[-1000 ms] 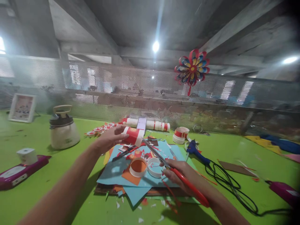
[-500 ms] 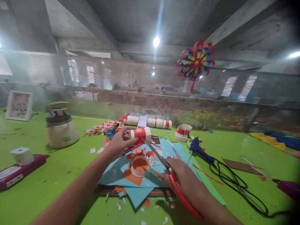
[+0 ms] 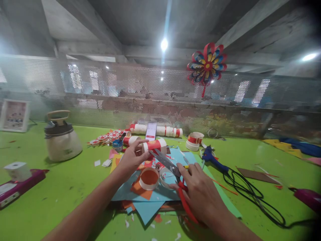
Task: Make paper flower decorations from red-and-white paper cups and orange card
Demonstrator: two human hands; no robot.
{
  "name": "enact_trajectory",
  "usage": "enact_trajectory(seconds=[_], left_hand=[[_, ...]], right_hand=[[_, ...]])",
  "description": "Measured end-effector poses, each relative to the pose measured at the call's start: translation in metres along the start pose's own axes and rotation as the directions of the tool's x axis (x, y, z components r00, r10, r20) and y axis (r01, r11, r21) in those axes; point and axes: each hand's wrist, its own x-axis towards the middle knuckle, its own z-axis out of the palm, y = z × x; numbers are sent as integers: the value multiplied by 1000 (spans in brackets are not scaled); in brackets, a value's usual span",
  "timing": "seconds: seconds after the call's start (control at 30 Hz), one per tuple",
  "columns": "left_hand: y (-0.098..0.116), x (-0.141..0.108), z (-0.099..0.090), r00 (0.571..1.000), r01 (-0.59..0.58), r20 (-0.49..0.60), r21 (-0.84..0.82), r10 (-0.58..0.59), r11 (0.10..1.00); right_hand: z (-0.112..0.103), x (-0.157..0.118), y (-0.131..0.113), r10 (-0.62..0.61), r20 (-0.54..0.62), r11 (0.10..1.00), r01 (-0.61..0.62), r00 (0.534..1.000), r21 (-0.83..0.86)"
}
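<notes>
My left hand (image 3: 134,156) grips a red and white paper cup (image 3: 155,145), lying sideways above the paper sheets. In my right hand (image 3: 199,187) are red-handled scissors (image 3: 185,201), their blades pointing up and left with the tips against the cup's lower edge. Below them, an orange-lined paper ring (image 3: 149,178) rests on an orange scrap. A white ring (image 3: 166,177) stands beside it, partly behind my right fingers. Blue paper sheets (image 3: 145,210) lie underneath with small red and white cuttings.
A phone (image 3: 150,131) leans against a long row of cups (image 3: 168,130) at the back. A blue glue gun (image 3: 214,160) with a looped black cable lies right. A jug (image 3: 62,142) and purple power strip (image 3: 22,187) stand left. A paper flower (image 3: 207,66) hangs above.
The cup has moved slightly right and turned a little. The scissor blades now reach its edge, spread slightly apart. My right hand has shifted, its fingers more raised. The view has swung slightly right.
</notes>
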Motion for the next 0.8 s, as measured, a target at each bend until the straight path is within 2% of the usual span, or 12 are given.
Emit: enact_trajectory(seconds=[0.23, 0.5, 0.7, 0.8], left_hand=[[5, -5, 13, 997, -28, -69, 5, 28, 1000], [5, -12, 27, 985, -92, -147, -16, 88, 996], [-4, -11, 28, 969, -160, -179, 58, 168, 985], [-5, -11, 26, 967, -143, -193, 130, 167, 981]], right_hand=[[5, -2, 2, -36, -26, 998, 37, 999, 43], [2, -1, 2, -20, 9, 996, 19, 1000, 86], [0, -4, 2, -23, 21, 994, 20, 1000, 108], [-1, -4, 3, -5, 46, 993, 0, 999, 117]])
